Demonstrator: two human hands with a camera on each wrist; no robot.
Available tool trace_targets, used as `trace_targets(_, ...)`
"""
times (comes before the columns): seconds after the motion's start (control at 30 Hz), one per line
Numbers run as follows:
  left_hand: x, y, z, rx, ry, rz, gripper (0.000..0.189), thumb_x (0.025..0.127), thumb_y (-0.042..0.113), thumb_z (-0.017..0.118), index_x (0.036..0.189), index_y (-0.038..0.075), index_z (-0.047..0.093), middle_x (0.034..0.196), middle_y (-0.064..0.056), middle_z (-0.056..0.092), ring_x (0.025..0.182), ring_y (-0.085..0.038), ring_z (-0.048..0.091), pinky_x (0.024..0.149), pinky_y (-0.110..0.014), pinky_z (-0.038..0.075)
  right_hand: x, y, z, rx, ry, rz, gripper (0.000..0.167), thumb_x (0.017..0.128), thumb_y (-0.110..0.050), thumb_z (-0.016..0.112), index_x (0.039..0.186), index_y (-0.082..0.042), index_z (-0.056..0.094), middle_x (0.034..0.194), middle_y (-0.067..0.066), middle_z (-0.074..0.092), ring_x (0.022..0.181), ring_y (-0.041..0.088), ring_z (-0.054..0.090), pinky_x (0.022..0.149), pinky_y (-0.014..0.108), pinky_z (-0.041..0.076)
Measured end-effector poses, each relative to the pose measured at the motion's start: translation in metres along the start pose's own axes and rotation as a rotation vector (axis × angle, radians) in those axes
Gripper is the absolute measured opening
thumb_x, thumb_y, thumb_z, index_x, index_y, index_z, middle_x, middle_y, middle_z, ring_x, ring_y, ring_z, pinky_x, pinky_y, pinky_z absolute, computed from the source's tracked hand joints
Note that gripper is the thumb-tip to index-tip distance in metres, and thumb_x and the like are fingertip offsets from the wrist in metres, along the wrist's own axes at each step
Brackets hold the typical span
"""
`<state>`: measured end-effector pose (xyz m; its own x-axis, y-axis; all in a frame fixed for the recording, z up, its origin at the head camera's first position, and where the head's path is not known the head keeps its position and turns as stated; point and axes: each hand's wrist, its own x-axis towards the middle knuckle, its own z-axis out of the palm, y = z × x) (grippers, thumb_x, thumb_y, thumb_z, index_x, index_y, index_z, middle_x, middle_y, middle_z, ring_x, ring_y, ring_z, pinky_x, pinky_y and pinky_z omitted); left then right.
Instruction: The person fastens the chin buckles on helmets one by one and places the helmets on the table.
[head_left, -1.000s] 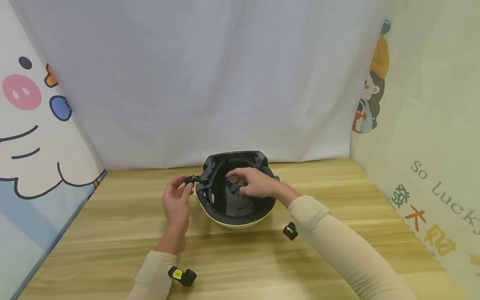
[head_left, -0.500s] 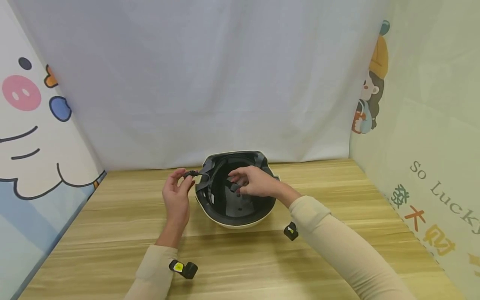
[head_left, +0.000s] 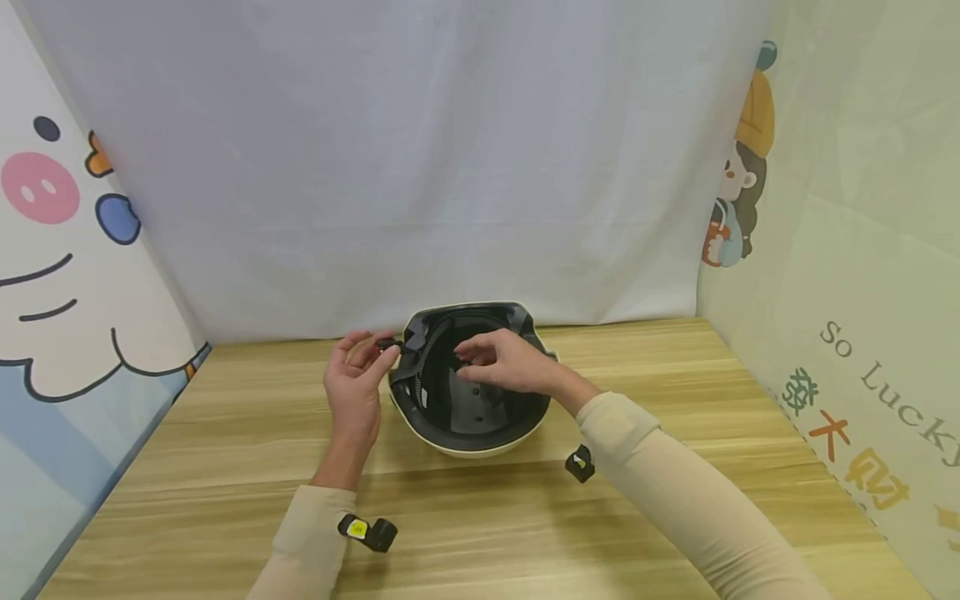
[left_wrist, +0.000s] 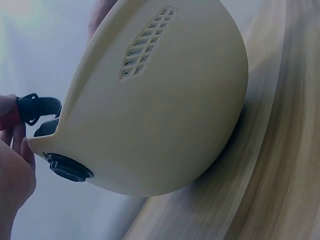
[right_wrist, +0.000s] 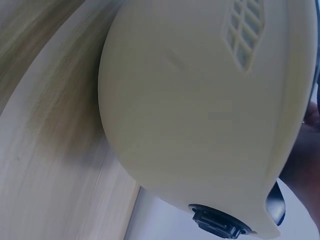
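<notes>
A cream helmet [head_left: 468,452] lies upside down on the table, its black inside [head_left: 472,412] facing up. My left hand [head_left: 356,392] is at the helmet's left rim and pinches a chin strap buckle [head_left: 386,343], black with a bit of red. In the left wrist view, the black strap [left_wrist: 44,106] runs from those fingers to the helmet's edge. My right hand [head_left: 510,362] hovers over the helmet's opening, thumb and fingers curled round a small dark strap end [head_left: 465,361] that is hard to see against the black inside.
The wooden table [head_left: 480,533] reaches back to a white curtain [head_left: 450,167]. Printed panels stand at left and right. A vent grille [left_wrist: 147,45] and a black side fitting [left_wrist: 67,167] show on the helmet's shell. Black wrist cameras [head_left: 367,531] hang by both sleeves.
My left hand has turned the buckle between its fingers, so a red part now shows. My right thumb and fingers have shifted slightly, and less of the strap end shows below them.
</notes>
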<state>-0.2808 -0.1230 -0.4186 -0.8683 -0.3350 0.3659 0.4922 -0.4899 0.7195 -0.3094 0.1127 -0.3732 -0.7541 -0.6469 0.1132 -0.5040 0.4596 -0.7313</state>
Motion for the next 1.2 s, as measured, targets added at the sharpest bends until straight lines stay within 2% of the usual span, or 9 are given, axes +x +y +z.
trace_targets(0.13,0.0,0.0,0.002,0.028,-0.024,-0.004,0.031,0.079,-0.023,0.069,0.097,0.002,0.066,0.097,-0.008,0.076,0.086,-0.014,0.066,0.068,-0.021,0.051,0.0,0.0,0.0,-0.032,0.06,-0.014,0.036,0.097,-0.019,0.068,0.128,-0.002,0.066,0.115,0.008,0.071,0.103,0.017,0.067,0.084,0.033,0.054)
trace_targets(0.23,0.0,-0.001,0.002,0.038,-0.032,0.002,0.028,0.079,-0.022,0.071,0.099,-0.001,0.07,0.1,-0.011,0.075,0.09,-0.014,0.068,0.07,-0.021,0.052,0.0,-0.001,0.001,-0.019,0.081,-0.012,0.028,0.095,-0.017,0.07,0.12,-0.004,0.07,0.107,0.005,0.072,0.095,0.014,0.068,0.079,0.031,0.055)
trace_targets(0.47,-0.002,-0.002,0.003,0.034,-0.074,0.035,0.028,0.083,-0.018,0.069,0.107,-0.004,0.072,0.103,-0.014,0.074,0.089,-0.017,0.072,0.071,-0.021,0.053,0.0,0.0,0.003,0.037,0.083,-0.061,0.011,0.094,-0.003,0.065,0.103,-0.006,0.072,0.111,0.007,0.071,0.099,0.014,0.067,0.079,0.029,0.053)
trace_targets(0.63,-0.005,0.0,0.002,0.103,-0.155,0.061,0.031,0.094,-0.011,0.061,0.124,-0.005,0.065,0.11,-0.007,0.073,0.089,-0.018,0.07,0.078,-0.022,0.052,-0.001,0.001,0.004,0.059,0.11,-0.079,0.012,0.094,-0.002,0.064,0.103,-0.005,0.072,0.111,0.007,0.07,0.098,0.017,0.069,0.078,0.03,0.054)
trace_targets(0.7,-0.007,0.0,0.002,0.16,-0.196,0.066,0.036,0.098,-0.007,0.055,0.134,-0.005,0.057,0.117,-0.004,0.071,0.098,-0.019,0.068,0.085,-0.023,0.05,-0.001,0.002,0.004,0.06,0.132,-0.095,0.013,0.095,-0.004,0.066,0.106,-0.004,0.073,0.109,0.006,0.068,0.099,0.017,0.068,0.082,0.031,0.055)
trace_targets(0.83,-0.01,0.001,0.0,0.262,-0.25,0.056,0.047,0.102,-0.003,0.05,0.148,-0.001,0.04,0.129,-0.01,0.064,0.115,-0.019,0.06,0.096,-0.023,0.046,-0.001,0.003,0.003,0.057,0.173,-0.119,0.018,0.093,-0.012,0.073,0.109,-0.006,0.077,0.108,0.002,0.066,0.103,0.016,0.064,0.09,0.032,0.054)
trace_targets(0.93,-0.011,0.0,0.0,0.282,-0.239,0.034,0.051,0.099,-0.005,0.056,0.147,-0.001,0.037,0.128,-0.015,0.063,0.111,-0.017,0.061,0.094,-0.023,0.047,0.0,0.002,0.003,0.068,0.184,-0.113,0.021,0.091,-0.016,0.075,0.11,-0.007,0.078,0.108,0.002,0.066,0.102,0.016,0.064,0.091,0.032,0.053)
trace_targets(1.07,-0.012,-0.002,0.001,0.319,-0.191,0.036,0.042,0.093,-0.008,0.064,0.132,-0.01,0.047,0.112,-0.007,0.067,0.097,-0.013,0.063,0.085,-0.021,0.051,-0.001,0.0,0.002,0.041,0.176,-0.127,0.026,0.093,-0.016,0.073,0.116,-0.005,0.075,0.115,0.005,0.067,0.104,0.017,0.065,0.09,0.032,0.053)
trace_targets(1.2,-0.012,-0.004,0.001,0.398,-0.197,0.066,0.03,0.092,-0.007,0.066,0.121,-0.014,0.059,0.103,0.0,0.067,0.095,-0.01,0.063,0.083,-0.02,0.05,-0.001,0.0,0.002,-0.059,0.166,-0.181,0.028,0.099,-0.013,0.064,0.123,0.0,0.07,0.123,0.011,0.067,0.111,0.021,0.063,0.091,0.033,0.052)
